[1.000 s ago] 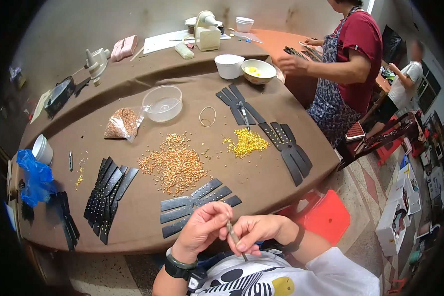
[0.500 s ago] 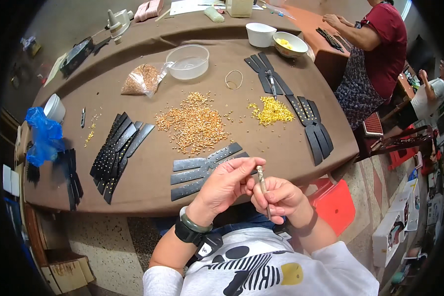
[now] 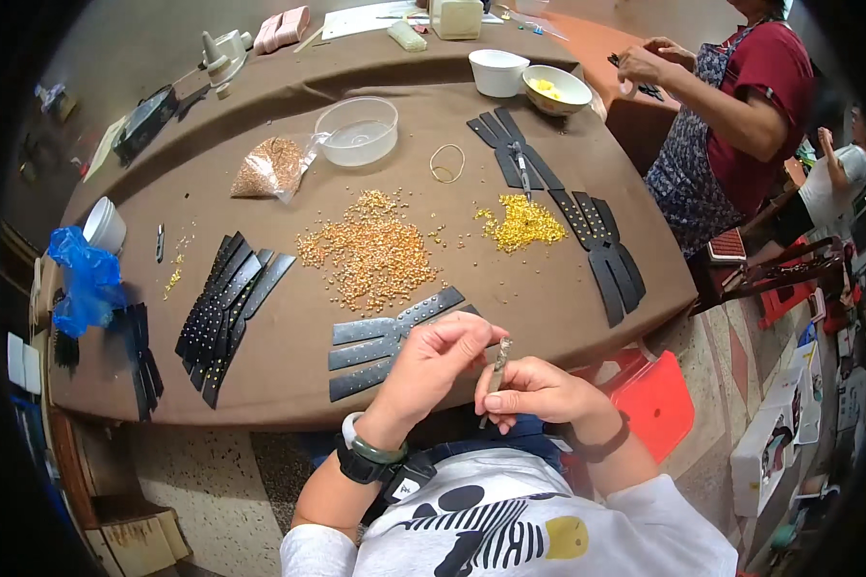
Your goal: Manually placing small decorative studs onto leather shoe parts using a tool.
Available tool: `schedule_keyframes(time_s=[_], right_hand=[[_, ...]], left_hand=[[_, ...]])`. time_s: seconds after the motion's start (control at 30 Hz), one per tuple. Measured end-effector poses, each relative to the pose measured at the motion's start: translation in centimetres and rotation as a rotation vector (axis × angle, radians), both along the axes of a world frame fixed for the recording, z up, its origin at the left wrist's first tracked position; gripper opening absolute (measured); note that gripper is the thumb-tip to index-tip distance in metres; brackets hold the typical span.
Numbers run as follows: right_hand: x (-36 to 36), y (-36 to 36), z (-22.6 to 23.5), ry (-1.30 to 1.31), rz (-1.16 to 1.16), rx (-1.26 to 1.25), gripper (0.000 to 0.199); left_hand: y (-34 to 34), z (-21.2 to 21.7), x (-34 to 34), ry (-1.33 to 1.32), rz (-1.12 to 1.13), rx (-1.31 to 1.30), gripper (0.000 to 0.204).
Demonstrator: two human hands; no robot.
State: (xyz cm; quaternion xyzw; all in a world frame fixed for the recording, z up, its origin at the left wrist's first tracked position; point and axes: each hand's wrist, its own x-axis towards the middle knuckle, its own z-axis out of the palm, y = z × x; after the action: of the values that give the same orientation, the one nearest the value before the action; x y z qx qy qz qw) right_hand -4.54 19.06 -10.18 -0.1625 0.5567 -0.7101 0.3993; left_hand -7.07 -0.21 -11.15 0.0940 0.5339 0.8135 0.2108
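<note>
My right hand (image 3: pixel 539 389) is closed round a thin grey-brown stick (image 3: pixel 496 377), tilted upward, with a pale, lumpy top end. My left hand (image 3: pixel 440 358) is closed, thumb and index finger pinched just beside that top end. Whatever lies between those fingertips, if anything, is too small to make out. Partly behind my left hand lies a slotted black strip piece (image 3: pixel 361 358) dotted with small metal studs. Beyond it spreads a pile of copper-coloured studs (image 3: pixel 370 250), with a smaller pile of gold-yellow studs (image 3: pixel 524 223) to its right.
More black studded pieces lie in a stack (image 3: pixel 226 313) at left and along the right edge (image 3: pixel 606 255). Behind are a bag of copper-coloured bits (image 3: pixel 271 168), a clear tub (image 3: pixel 356 133) and bowls (image 3: pixel 556 88). A co-worker (image 3: pixel 741 106) sits at far right; a red stool (image 3: pixel 654 399) stands beside me.
My left fingertips have come slightly away from the stick's top end. My right hand has shifted left and turned, its fingers now wrapped over the stick. The co-worker's hands have risen.
</note>
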Motion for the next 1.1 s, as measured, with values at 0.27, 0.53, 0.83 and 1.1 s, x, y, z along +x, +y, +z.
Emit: schedule_keyframes(time_s=[0.27,0.53,0.83,1.1], right_hand=[[0.5,0.3,0.0,0.668,-0.211,0.573,0.020],[1.3,2.5,1.3,0.397,-0.514,0.439,0.017],[-2.3,6.7,-1.3,0.400,-0.991,0.208,0.011],[-4.1,8.3,-3.5,0.350,-1.058,0.189,0.018]], left_hand=[[1.4,1.6,1.3,0.930,0.358,-0.711,0.016],[1.1,3.1,-0.3,0.593,0.413,-0.588,0.029],[3.2,2.6,-6.9,1.014,0.245,-1.070,0.023],[8.0,-0.3,-12.3,1.387,-0.129,-1.304,0.018]])
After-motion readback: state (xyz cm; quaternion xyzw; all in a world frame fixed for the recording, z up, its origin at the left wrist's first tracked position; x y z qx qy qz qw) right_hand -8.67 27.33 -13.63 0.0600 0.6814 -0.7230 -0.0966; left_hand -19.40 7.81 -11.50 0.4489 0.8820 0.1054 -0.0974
